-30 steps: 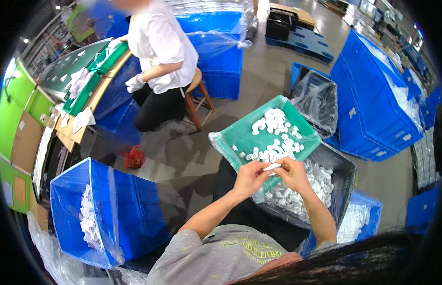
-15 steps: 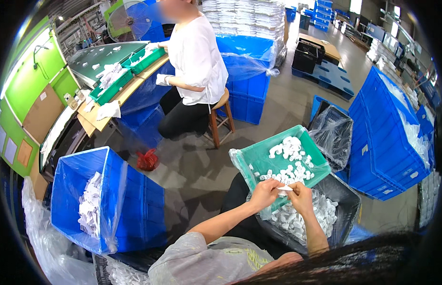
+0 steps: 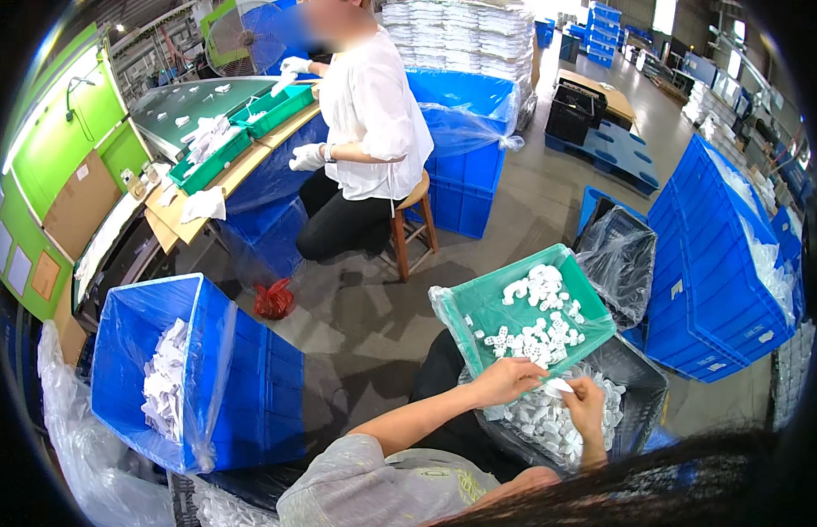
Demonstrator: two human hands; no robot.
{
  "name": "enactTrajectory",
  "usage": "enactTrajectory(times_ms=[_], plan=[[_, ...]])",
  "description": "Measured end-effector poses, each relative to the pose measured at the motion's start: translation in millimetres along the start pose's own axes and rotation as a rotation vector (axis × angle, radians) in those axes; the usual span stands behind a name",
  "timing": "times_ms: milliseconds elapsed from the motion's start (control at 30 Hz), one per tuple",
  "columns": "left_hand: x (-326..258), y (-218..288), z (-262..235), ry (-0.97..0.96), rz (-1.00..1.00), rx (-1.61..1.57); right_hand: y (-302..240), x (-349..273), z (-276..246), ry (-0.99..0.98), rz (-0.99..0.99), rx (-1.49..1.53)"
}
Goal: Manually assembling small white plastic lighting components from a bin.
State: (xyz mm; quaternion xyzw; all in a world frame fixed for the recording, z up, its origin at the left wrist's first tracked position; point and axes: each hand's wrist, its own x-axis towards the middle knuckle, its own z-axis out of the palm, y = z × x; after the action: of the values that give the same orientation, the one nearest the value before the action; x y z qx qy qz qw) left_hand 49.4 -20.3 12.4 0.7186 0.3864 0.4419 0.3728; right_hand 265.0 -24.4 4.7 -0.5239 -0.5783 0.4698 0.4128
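My right hand [image 3: 586, 407] is closed on a small white plastic piece [image 3: 556, 386], smooth and longish. My left hand [image 3: 509, 379] is beside it with fingertips pinched together; whether a small part is between them cannot be made out. Both hands are over the near edge of a green tray [image 3: 459, 318]. Inside that tray lie small white block-like parts [image 3: 536, 338] with dark holes, and a cluster of curved white parts [image 3: 542, 285] farther back. Below the hands, a black crate [image 3: 647, 386] holds a heap of white plastic pieces [image 3: 549, 430].
At my left stands a blue bin [image 3: 259, 378] lined with clear film, white pieces inside. A co-worker [image 3: 373, 105] sits on a wooden stool [image 3: 412, 230] at a bench. A red bag [image 3: 273, 300] lies on the floor. Large blue bins [image 3: 720, 263] stand at the right.
Both my hands have moved toward me, from above the green tray's parts to its near edge, and stand slightly farther apart. The white piece has gone with my right hand. The co-worker's far hand has risen.
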Motion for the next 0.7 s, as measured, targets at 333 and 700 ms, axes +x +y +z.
enactTrajectory(times_ms=[333,700], plan=[[11,-51,-26,0.283,-0.101,0.217,-29,58,-13,-0.111,-0.300,-0.570],[-3,-79,-25,0.389,0.055,0.425,50,256,80,0.212,-0.196,-0.994]])
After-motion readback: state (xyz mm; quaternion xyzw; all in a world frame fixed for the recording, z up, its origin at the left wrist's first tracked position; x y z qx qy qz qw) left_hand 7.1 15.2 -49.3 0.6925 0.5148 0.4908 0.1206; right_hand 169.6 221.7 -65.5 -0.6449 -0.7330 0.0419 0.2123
